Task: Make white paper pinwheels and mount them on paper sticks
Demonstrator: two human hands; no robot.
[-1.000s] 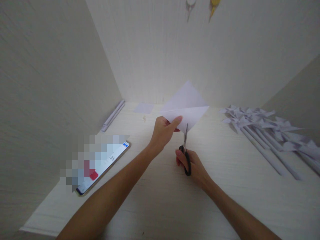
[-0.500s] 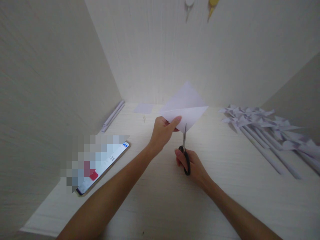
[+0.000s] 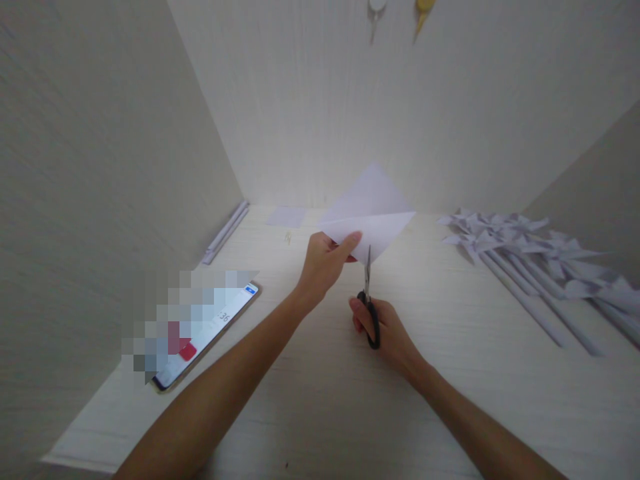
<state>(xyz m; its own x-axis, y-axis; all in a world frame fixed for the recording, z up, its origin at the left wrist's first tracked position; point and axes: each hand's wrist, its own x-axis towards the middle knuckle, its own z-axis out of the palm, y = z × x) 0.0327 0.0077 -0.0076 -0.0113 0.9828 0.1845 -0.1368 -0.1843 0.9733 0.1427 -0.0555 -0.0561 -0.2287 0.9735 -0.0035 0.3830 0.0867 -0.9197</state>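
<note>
- Two bare hands work above a pale wood-grain bench, set inside a three-walled cubby.
- Left hand is closed in a pinch on the folded white paper, thumb on top of the near edge, holding it lifted off the bench and tilted up toward 12 o'clock.
- Right hand is curled through the black handles of the scissors; the blades point to 12 o'clock and their tips meet the paper's lower edge, just at 3 o'clock of the left thumb (the blades look nearly together).
- At 9 o'clock of the hands, a phone lies flat on the bench with its screen lit.
- At 3 o'clock, a heap of white paper pinwheels on rolled paper sticks rests on the bench.
- Toward 11 o'clock, a rolled paper stick lies along the left wall, with a small flat sheet near the back wall.
</note>
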